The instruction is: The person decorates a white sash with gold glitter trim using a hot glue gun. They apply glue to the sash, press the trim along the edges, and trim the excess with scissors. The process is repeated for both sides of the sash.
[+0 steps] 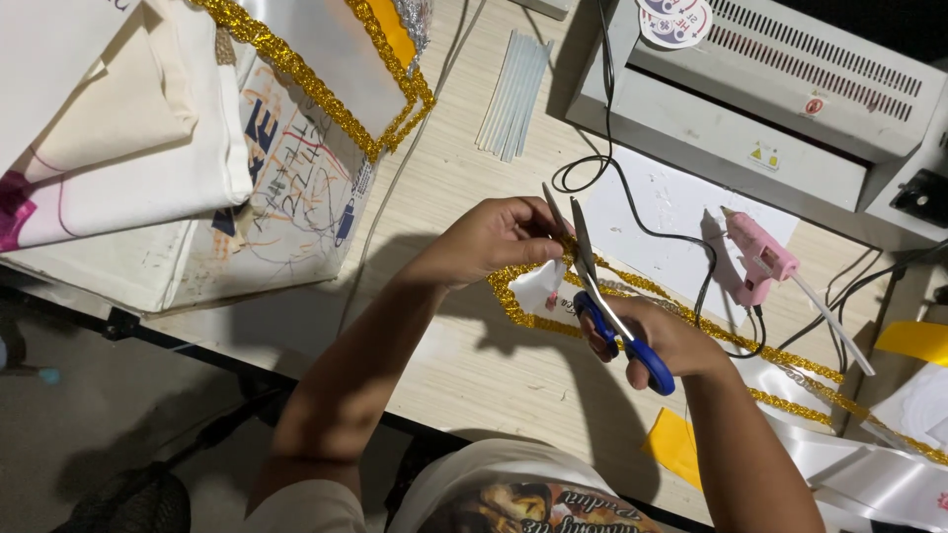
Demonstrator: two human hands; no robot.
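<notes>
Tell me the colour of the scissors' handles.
Blue. The scissors' handles are in the right hand; the head view shows them best.

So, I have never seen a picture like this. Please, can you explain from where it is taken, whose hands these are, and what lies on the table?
There is no machine arm here, only a person. The one picture comes from a camera worn on the head, looking down at that person's own two hands. The right hand holds blue-handled scissors, blades open. The left hand holds a small white piece edged with gold trim at the blades. On the wooden table lie a pink glue gun, a bundle of glue sticks, a grey laminator, black cables, white ribbon and cloth bags.
</notes>
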